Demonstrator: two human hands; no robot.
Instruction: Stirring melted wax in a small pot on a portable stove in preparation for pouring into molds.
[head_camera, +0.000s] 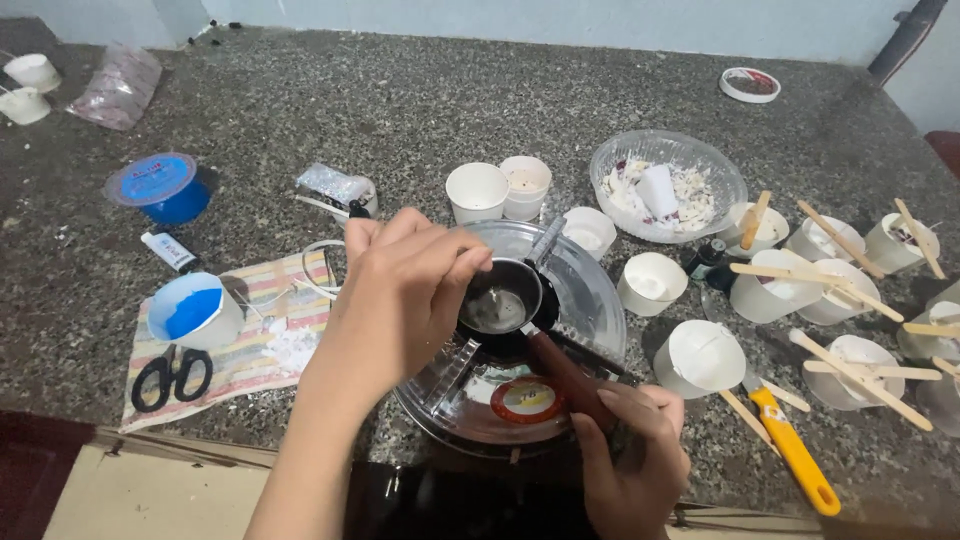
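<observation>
Centrally, right hand (630, 450) closed around brown handle (570, 378) of small pan (500, 300) atop round hotplate (590, 300); left hand (405, 290) hovers above pan, fingers pinched, grasped object not discernible; scissors (170, 377) lower left

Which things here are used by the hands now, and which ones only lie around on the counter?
In use:
left hand, over the small pan
right hand, on the pan's brown handle
round cooker underneath

Lying about:
scissors
blue cup
yellow-handled knife
paper cups with sticks
clear bowl
</observation>
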